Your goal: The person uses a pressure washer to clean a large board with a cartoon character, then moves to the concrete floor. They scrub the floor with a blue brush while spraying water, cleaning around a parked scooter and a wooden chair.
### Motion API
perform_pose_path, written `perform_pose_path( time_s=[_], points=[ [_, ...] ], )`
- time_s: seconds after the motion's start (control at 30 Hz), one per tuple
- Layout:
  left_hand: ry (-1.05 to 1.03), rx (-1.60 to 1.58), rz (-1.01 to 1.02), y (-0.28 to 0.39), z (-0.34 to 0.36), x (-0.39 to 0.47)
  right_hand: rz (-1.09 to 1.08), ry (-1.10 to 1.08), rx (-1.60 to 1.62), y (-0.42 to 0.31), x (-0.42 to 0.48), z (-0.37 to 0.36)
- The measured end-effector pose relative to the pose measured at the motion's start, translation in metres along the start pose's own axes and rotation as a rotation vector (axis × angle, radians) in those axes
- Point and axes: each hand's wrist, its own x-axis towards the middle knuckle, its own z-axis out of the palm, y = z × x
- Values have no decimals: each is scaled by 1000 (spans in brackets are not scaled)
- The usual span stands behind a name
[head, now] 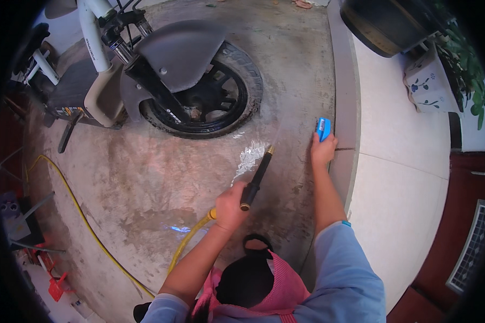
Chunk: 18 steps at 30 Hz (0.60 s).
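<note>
My left hand point(231, 206) grips a black spray gun point(258, 175) with a brass nozzle tip, and a yellow hose point(190, 238) runs from its handle. A faint spray leaves the nozzle towards the far side, over the wet concrete floor point(283, 194). In my right hand point(323, 150) is a blue brush point(324, 128), held by its body above the floor beside the step's edge. Its bristles are mostly hidden. Ahead and to the left stands an electric scooter, its front wheel point(202, 101) under a dark grey mudguard point(178, 52).
A tiled step point(396, 194) runs along the right, bearing a black pot point(384, 28) and a white flowered planter point(432, 84). The hose point(85, 222) curves across the floor at left. A small red chair point(57, 286) lies at lower left. Shallow water point(250, 157) shines near the wheel.
</note>
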Motion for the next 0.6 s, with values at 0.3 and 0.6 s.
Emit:
perform_pose_path(
  time_s=[0.3, 0.6],
  points=[
    [98, -24, -8, 1, -10, 9, -23, -85, -85, -36, 51, 21],
    [-98, -122, -18, -1, 7, 24, -706, 84, -437, -95, 143, 2]
  ],
)
